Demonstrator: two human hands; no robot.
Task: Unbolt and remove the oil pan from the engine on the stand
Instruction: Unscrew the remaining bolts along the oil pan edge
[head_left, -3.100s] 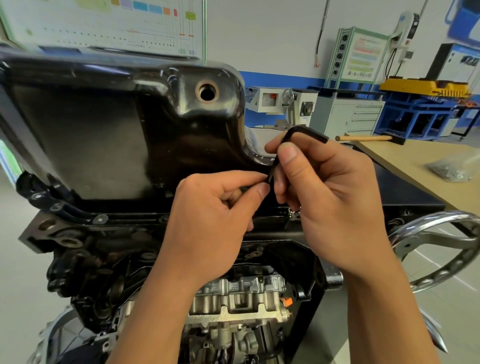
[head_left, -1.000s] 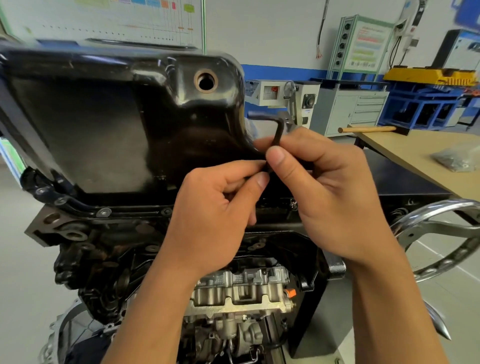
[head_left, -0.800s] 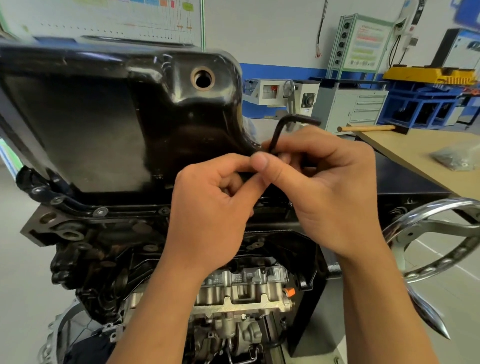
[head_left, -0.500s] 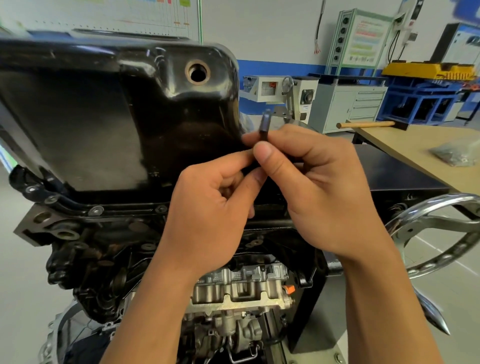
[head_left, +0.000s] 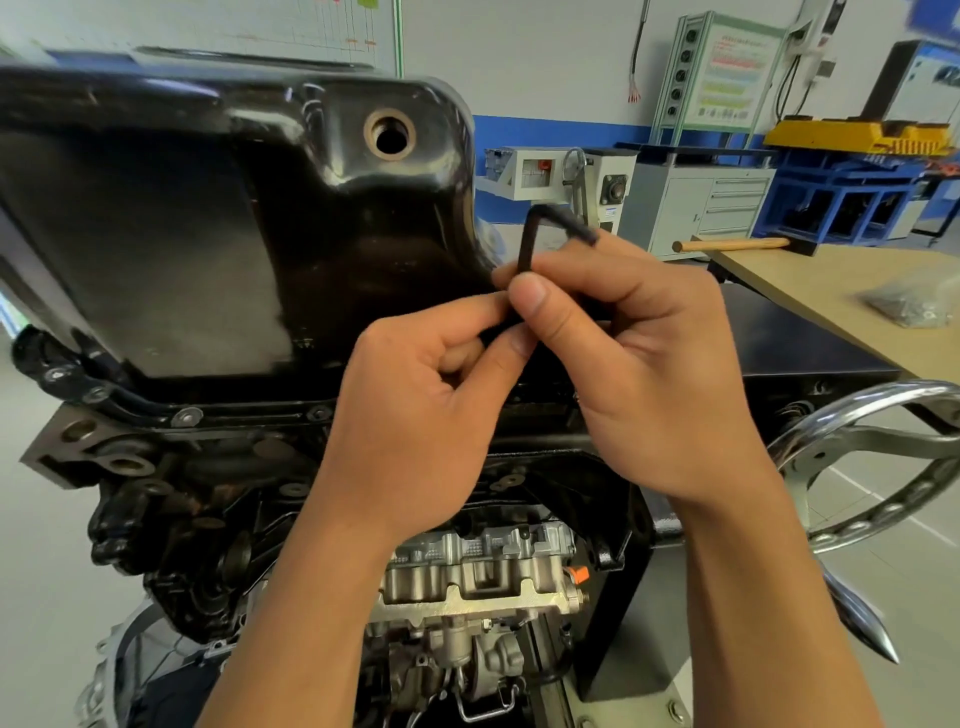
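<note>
Both hands meet at the pan's right end in the head view, the only one I have. My right hand (head_left: 660, 374) pinches the key (head_left: 527, 244) by its upright shank, thumb against fingertips, with the short arm poking out above them. My left hand (head_left: 415, 415) is curled, thumb and forefinger nipping the same shank lower down (the tip, and whatever bolt it sits in, is hidden behind the knuckles).

The pan (head_left: 208, 234) sits on top of the upturned engine (head_left: 467, 571) with its flange seated. Two bolts (head_left: 187, 415) show along the near edge, so I judge the unbolting is far from finished.

I'm turning by fingertips with no sight of the socket. If the key rides up, it may round the bolt head, or slip free and fall into the engine below. A loosened bolt could drop the same way. Once the last bolts are out, an unsupported pan might slide off.
</note>
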